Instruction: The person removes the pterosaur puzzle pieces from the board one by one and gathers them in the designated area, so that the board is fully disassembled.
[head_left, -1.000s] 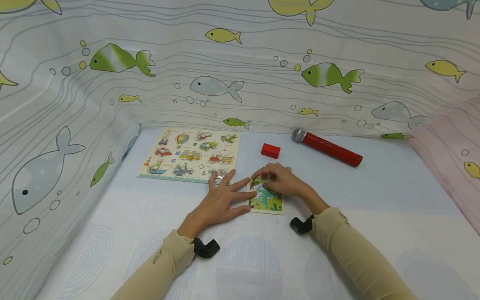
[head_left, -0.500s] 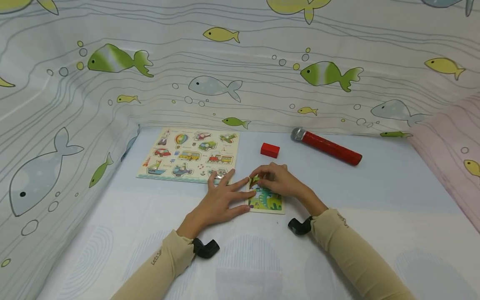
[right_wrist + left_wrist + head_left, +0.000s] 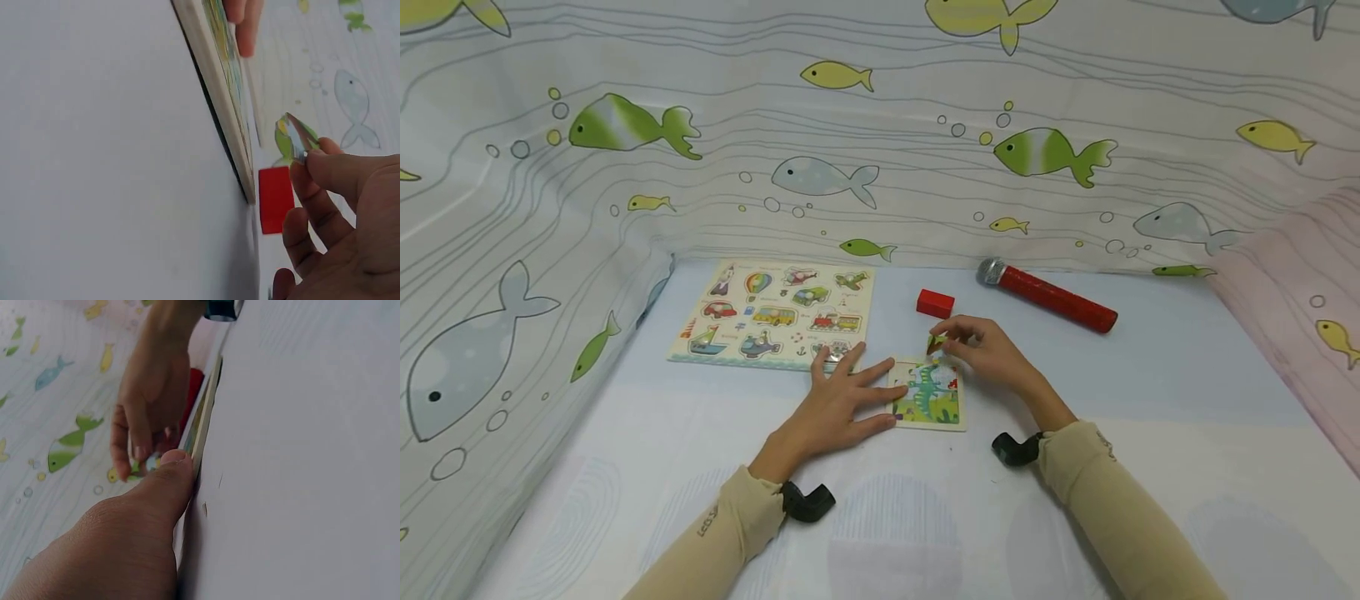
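Note:
A small dinosaur jigsaw puzzle (image 3: 942, 408) in a pale tray lies flat on the table. My left hand (image 3: 827, 408) rests with fingers spread; its thumb and nearest fingertips touch the tray's left side, while the outer fingers reach over a larger picture board's corner. Between thumb and fingers, my right hand (image 3: 992, 354) pinches a green-and-brown puzzle piece (image 3: 935, 343) above the tray's far edge. In the right wrist view, that puzzle piece (image 3: 297, 137) is tilted and clear of the tray (image 3: 219, 94). The left thumb (image 3: 165, 478) presses the tray's edge in the left wrist view.
The larger board (image 3: 737, 321) with vehicle pictures lies at the back left. A red block (image 3: 936, 303) sits just beyond the right hand. Farther right lies a red microphone (image 3: 1052, 298) with a silver head. Fish-print cloth (image 3: 715, 200) rises behind the table.
My right hand has lifted the puzzle piece from the puzzle's upper left and moved it up and right. My left hand stays in place on the tray.

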A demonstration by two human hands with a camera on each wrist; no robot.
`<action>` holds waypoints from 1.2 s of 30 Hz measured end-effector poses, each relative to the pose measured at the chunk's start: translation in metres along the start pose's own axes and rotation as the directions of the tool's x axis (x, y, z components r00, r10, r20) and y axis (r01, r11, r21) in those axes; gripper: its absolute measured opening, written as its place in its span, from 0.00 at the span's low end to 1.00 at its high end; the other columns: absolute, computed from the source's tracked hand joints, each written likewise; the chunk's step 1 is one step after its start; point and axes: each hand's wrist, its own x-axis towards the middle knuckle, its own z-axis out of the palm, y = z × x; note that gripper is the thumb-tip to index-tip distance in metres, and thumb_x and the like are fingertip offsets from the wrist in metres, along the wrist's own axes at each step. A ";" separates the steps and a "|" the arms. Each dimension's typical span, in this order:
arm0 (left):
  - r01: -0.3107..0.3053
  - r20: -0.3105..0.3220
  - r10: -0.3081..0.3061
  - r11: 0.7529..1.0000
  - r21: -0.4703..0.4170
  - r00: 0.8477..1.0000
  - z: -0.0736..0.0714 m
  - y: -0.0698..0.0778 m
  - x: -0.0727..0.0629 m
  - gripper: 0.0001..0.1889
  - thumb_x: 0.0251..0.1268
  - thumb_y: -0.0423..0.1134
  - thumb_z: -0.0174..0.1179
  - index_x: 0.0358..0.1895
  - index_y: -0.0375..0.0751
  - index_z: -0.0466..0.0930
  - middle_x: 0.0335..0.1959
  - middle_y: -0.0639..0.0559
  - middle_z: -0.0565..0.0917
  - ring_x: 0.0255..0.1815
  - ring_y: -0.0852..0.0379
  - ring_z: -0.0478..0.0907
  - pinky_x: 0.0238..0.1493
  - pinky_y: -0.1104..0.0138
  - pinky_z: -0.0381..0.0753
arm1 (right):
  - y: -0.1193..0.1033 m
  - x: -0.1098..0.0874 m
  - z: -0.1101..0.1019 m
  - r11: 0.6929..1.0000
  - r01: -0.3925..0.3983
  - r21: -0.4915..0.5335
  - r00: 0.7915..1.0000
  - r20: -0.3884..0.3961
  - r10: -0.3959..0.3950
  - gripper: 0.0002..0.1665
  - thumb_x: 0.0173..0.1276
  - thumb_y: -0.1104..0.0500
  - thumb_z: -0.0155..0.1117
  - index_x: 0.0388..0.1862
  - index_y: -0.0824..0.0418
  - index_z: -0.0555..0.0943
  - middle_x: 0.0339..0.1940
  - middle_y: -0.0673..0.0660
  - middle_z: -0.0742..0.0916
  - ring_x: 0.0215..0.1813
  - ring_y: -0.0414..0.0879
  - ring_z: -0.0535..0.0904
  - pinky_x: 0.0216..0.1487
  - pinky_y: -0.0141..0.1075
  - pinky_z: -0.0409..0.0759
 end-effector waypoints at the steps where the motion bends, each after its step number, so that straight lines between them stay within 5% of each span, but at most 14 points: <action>1: 0.001 0.001 -0.001 1.000 -0.002 1.000 0.000 0.000 0.000 0.24 0.71 0.65 0.55 0.67 0.73 0.76 0.79 0.59 0.67 0.84 0.37 0.50 0.73 0.29 0.33 | 0.003 -0.002 -0.005 1.000 -0.011 -0.006 1.000 -0.016 0.011 0.15 0.74 0.63 0.62 0.57 0.53 0.85 0.49 0.55 0.87 0.48 0.49 0.77 0.52 0.39 0.75; 13: 0.007 -0.001 -0.007 1.000 -0.026 1.000 0.002 -0.001 -0.001 0.24 0.71 0.65 0.55 0.67 0.73 0.77 0.79 0.59 0.67 0.84 0.38 0.49 0.74 0.30 0.32 | 0.036 -0.007 -0.036 0.982 -0.160 -0.104 0.984 -0.100 0.150 0.15 0.76 0.62 0.60 0.57 0.53 0.84 0.54 0.56 0.87 0.48 0.50 0.75 0.50 0.37 0.75; 24: 0.015 0.002 -0.015 1.000 -0.021 1.000 0.003 -0.001 0.000 0.23 0.71 0.65 0.55 0.67 0.74 0.76 0.79 0.61 0.66 0.85 0.39 0.48 0.74 0.31 0.30 | 0.046 -0.013 -0.040 0.975 -0.133 -0.177 0.981 -0.165 0.103 0.17 0.74 0.60 0.62 0.60 0.58 0.84 0.59 0.60 0.86 0.56 0.53 0.75 0.57 0.45 0.73; 31: 0.009 -0.010 -0.009 1.000 -0.019 1.000 0.003 0.000 0.000 0.23 0.70 0.64 0.56 0.67 0.73 0.77 0.79 0.60 0.67 0.84 0.38 0.50 0.73 0.30 0.31 | 0.050 -0.013 -0.042 0.949 -0.149 -0.276 0.984 -0.139 0.114 0.29 0.64 0.48 0.75 0.63 0.53 0.82 0.74 0.62 0.76 0.75 0.61 0.60 0.69 0.68 0.49; 36: 0.010 -0.010 -0.010 1.000 -0.021 1.000 0.002 0.000 0.000 0.23 0.70 0.64 0.57 0.67 0.73 0.77 0.79 0.60 0.67 0.84 0.38 0.49 0.73 0.30 0.32 | 0.052 -0.013 -0.042 0.929 -0.164 -0.332 0.984 -0.125 0.129 0.30 0.61 0.45 0.76 0.61 0.51 0.84 0.77 0.62 0.72 0.80 0.63 0.55 0.69 0.70 0.45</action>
